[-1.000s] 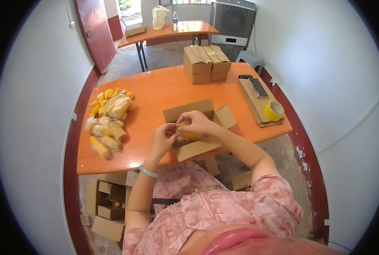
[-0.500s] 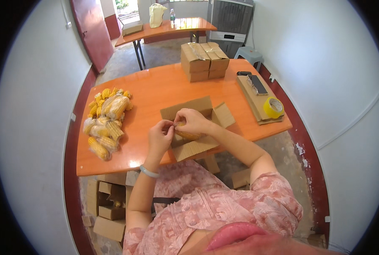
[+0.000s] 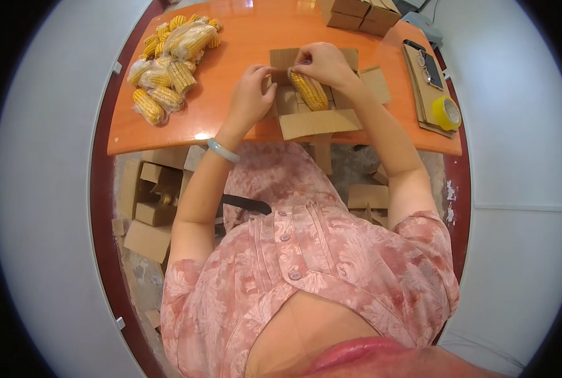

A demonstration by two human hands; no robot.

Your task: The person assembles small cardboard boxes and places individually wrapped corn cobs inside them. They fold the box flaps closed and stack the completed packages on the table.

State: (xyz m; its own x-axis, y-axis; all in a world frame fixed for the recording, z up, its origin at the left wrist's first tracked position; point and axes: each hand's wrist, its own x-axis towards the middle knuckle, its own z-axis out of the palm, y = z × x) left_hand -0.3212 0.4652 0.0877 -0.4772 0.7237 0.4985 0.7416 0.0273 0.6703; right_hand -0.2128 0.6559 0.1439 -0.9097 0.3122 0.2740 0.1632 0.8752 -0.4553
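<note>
A yellow corn cob [image 3: 309,92] hangs tilted over an open cardboard box [image 3: 319,123] on the table in front of me. My right hand [image 3: 326,65] pinches the cob at its upper end, fingers closed. Left of the cob, beside the box's left side, is my left hand [image 3: 251,99]; its thumb and fingers are apart, and nothing shows between them. A pile of corn cobs [image 3: 167,79], several in clear plastic bags, lies on the left part of the table.
Two closed cardboard boxes [image 3: 363,14] stand at the table's far side. On the right, flat cardboard [image 3: 424,94] carries yellow tape [image 3: 447,113], glasses and a dark phone [image 3: 433,70]. Below the table's near edge, opened cartons [image 3: 147,239] sit on the floor at left.
My view has tipped downward. My left hand has come away from the cob, its fingers parting, while my right hand keeps hold of it. More of the cob now shows.
</note>
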